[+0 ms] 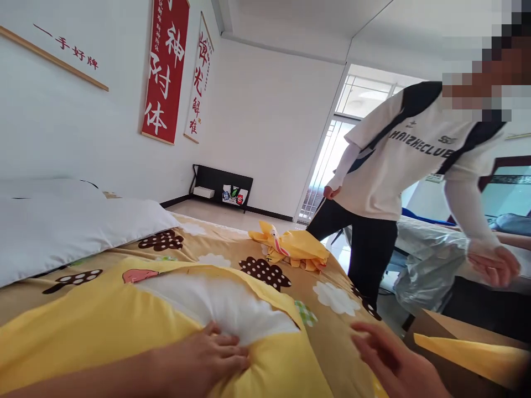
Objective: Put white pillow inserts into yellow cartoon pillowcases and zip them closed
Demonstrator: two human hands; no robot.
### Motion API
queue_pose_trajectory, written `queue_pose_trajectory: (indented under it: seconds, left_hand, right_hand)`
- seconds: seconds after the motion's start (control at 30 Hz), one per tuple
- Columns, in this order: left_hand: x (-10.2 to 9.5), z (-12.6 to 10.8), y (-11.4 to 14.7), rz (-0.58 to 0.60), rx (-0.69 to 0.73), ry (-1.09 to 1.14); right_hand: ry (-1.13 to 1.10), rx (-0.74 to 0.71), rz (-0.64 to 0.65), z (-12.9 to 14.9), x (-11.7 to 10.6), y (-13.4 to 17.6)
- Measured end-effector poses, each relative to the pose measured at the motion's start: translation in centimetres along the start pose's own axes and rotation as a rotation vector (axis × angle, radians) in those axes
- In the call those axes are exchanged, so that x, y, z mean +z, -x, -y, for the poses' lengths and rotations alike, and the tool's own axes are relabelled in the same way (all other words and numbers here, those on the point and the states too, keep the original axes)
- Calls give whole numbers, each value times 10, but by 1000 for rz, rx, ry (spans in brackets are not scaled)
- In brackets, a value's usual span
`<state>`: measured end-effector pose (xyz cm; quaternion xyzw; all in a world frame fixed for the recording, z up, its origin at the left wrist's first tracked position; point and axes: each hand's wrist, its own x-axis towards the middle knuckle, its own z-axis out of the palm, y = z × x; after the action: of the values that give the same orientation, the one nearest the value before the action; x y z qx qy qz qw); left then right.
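Note:
A yellow pillowcase (95, 315) lies in front of me, with a white pillow (224, 298) showing through its long opening. My left hand (207, 354) presses at the near edge of that opening, its fingers bent over the gathered yellow cloth and against the pillow. To the right of the pillowcase, my right hand (398, 359) hovers with curved fingers apart and nothing visible in them. Farther off on the bed, a crumpled yellow cloth (296, 249) with a printed cartoon face lies on the patterned sheet (332, 331).
White pillows (83, 226) rest along the left wall. At the right a person (402, 149) leans over the bed's far side, one hand (495, 262) hanging low. Below it is a cardboard box (448, 323) with yellow cloth (477, 356) over it. A low black rack (224, 179) stands behind.

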<state>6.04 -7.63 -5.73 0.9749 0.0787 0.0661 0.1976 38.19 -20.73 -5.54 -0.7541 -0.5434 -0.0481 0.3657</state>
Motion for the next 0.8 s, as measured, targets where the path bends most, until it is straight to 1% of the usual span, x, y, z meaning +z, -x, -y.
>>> queue_pose_trajectory:
  seconds: [0.07,0.13,0.2,0.23,0.3,0.37,0.43,0.53,0.6,0.63,0.67,0.7,0.8]
  left_hand:
    - [6,-2,-2,-41,4,-30]
    - [6,-1,-4,-51,2,-65]
    - [2,0,-3,-32,9,-96]
    - [0,0,-2,-23,16,-110]
    - [-4,-1,-1,-5,36,-134]
    - [-5,-2,-5,-11,61,-162]
    - [-4,-2,-19,-49,74,-208]
    - [0,6,-59,-99,61,-304]
    - [6,12,-87,-108,46,-336]
    - [10,15,-99,-91,32,-341]
    - [14,17,-108,-45,1,-344]
    - [18,18,-115,31,-52,-352]
    - [19,15,-125,307,-230,-381]
  right_hand:
    - [146,-157,159,39,13,-34]
    - [257,-276,291,73,37,-61]
    - [304,-344,412,91,64,-79]
    - [303,-368,456,92,78,-84]
    - [301,-371,496,84,102,-88]
    - [340,-299,486,66,120,-88]
    - [394,-190,447,48,130,-89]
    - [417,-103,376,31,126,-94]
    - [404,-72,322,25,116,-97]
    - [390,-56,292,24,111,-97]
    - [373,-40,263,23,104,-97]
    - [352,-27,233,22,98,-96]
    - [281,-20,173,21,82,-92]
